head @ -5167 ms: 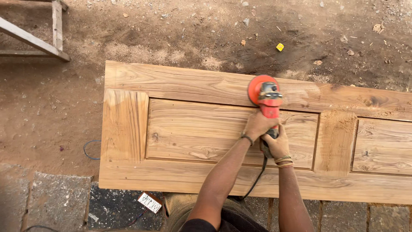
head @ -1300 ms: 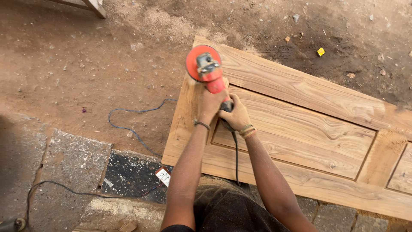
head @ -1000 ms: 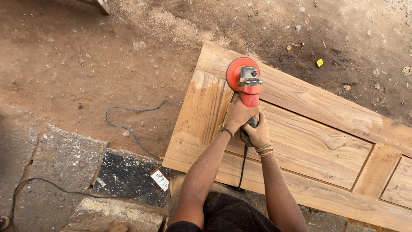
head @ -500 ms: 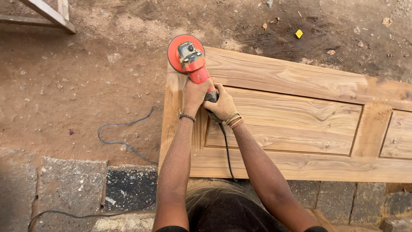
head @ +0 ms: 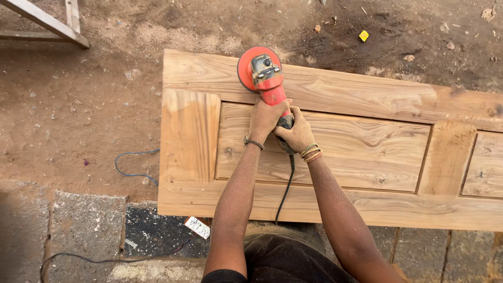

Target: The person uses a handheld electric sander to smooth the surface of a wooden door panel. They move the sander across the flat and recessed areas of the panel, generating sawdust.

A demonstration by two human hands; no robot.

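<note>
A red angle grinder [head: 263, 75] with a round orange sanding disc rests on the far rail of a panelled wooden door [head: 361, 141] lying flat. My left hand [head: 263, 119] grips the grinder's red body just behind the head. My right hand [head: 297, 135] wraps the dark rear handle, touching the left hand. Both arms are dusted with sawdust. The grinder's black cord [head: 285, 188] runs back from the handle over the door's near rail toward my body.
Sandy ground with sawdust and small debris lies beyond the door. A wooden frame [head: 47, 23] stands at the top left. A blue wire [head: 131, 165] loops on the ground left of the door. A white socket strip [head: 197, 227] lies on stone paving below.
The grinder has moved right along the door's far rail from the left corner. Both hands keep their hold. The view has shifted, so the door's left end now shows fully.
</note>
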